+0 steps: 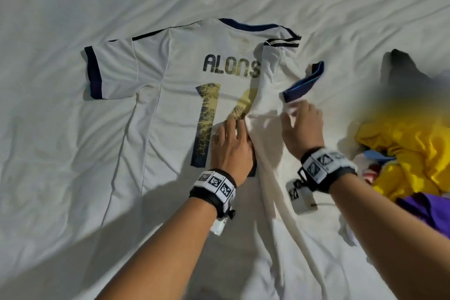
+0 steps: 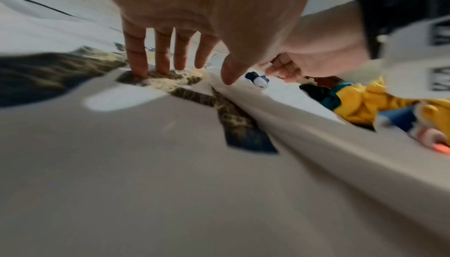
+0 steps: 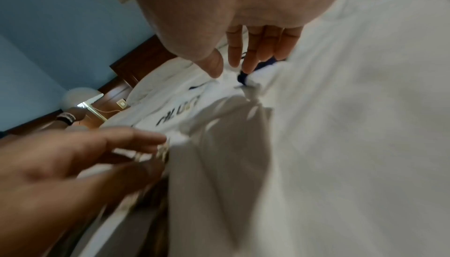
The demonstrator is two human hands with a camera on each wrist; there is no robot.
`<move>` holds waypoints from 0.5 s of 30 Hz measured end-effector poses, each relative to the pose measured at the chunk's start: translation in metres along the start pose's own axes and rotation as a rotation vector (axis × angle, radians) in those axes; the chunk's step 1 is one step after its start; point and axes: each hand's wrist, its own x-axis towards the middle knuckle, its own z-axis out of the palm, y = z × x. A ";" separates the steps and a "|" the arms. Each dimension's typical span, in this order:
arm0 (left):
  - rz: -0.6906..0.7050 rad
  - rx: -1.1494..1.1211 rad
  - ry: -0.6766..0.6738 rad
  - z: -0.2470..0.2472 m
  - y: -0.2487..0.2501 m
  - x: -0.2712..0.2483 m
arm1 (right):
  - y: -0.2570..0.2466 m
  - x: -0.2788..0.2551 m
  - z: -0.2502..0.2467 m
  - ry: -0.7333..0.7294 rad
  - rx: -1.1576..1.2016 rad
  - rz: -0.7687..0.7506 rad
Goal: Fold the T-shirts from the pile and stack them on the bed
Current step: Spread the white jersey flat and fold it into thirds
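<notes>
A white jersey point(image 1: 170, 105) with dark trim, gold-and-navy lettering and numbers lies back-up on the white bed point(image 1: 60, 19). Its right side is folded in over the back, and the blue-cuffed right sleeve point(image 1: 304, 83) sticks out to the right. My left hand point(image 1: 231, 143) lies flat with straight fingers point(image 2: 136, 57) pressing on the printed number beside the fold edge. My right hand point(image 1: 302, 126) rests with straight fingers point(image 3: 250, 55) on the folded flap, just below the sleeve cuff point(image 3: 243, 78). Neither hand grips cloth.
A pile of clothes point(image 1: 409, 153), yellow, purple and blue, lies at the right edge of the bed, with a dark garment point(image 1: 401, 68) behind it. In the right wrist view a lamp point(image 3: 80, 97) and a dark wooden headboard point(image 3: 136, 68) stand against a blue wall.
</notes>
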 end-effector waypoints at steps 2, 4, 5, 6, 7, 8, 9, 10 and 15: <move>0.038 0.011 -0.130 0.002 -0.007 -0.033 | 0.016 -0.057 0.001 -0.081 -0.015 0.080; 0.062 0.033 -0.271 0.004 -0.014 -0.070 | 0.022 -0.111 -0.005 -0.173 -0.001 0.169; 0.069 0.046 -0.315 0.004 -0.017 -0.087 | 0.022 -0.136 -0.010 -0.221 0.009 0.220; 0.070 0.047 -0.351 0.004 -0.020 -0.105 | 0.018 -0.160 -0.018 -0.268 -0.003 0.266; 0.070 0.043 -0.380 0.003 -0.023 -0.121 | 0.015 -0.181 -0.025 -0.307 -0.032 0.300; 0.066 0.042 -0.402 0.001 -0.025 -0.135 | 0.012 -0.201 -0.031 -0.345 -0.084 0.318; 0.056 0.027 -0.415 -0.001 -0.027 -0.149 | 0.012 -0.219 -0.036 -0.383 -0.145 0.318; 0.044 -0.002 -0.406 -0.002 -0.028 -0.161 | 0.013 -0.234 -0.039 -0.415 -0.199 0.318; -0.132 -0.344 -0.303 -0.009 -0.030 -0.195 | 0.005 -0.272 -0.054 -0.430 -0.238 0.332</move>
